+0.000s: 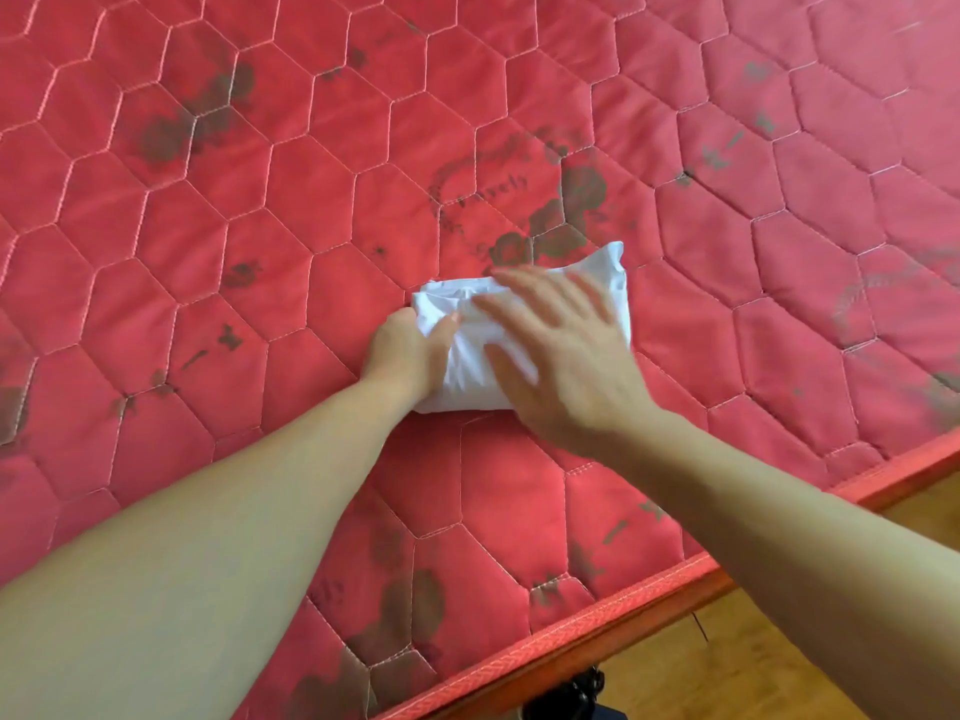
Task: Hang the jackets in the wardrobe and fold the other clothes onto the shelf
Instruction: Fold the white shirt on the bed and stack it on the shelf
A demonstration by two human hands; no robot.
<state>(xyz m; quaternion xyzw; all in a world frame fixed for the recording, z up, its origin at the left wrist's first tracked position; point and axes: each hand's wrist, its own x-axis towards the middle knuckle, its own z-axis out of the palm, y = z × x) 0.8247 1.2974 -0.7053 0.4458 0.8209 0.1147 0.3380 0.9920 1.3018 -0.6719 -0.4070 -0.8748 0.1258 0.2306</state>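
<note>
A small folded white garment (524, 324) lies on a red quilted mattress (322, 210), a little right of the middle of the view and well in from every edge. The left hand (410, 353) grips the bundle at its left end, thumb curled over the top and the fingers tucked out of sight beneath the cloth. The right hand (563, 350) lies flat across the top of the garment with fingers straight and spread — it is blurred, so whether the palm actually presses down cannot be told.

Bare mattress stretches wide to the left, ahead and to the right of the bundle. The near edge, bound in a red woven piping (597, 623), runs diagonally from the bottom centre up to the right side; beyond it lies a wooden floor (753, 662). A dark object (too cut off to identify) sits at the bottom edge just below the piping.

The mattress cover carries faded dark floral prints and a round emblem just beyond the garment — one word of it reads roughly "Velvety", the rest too worn to make out.
</note>
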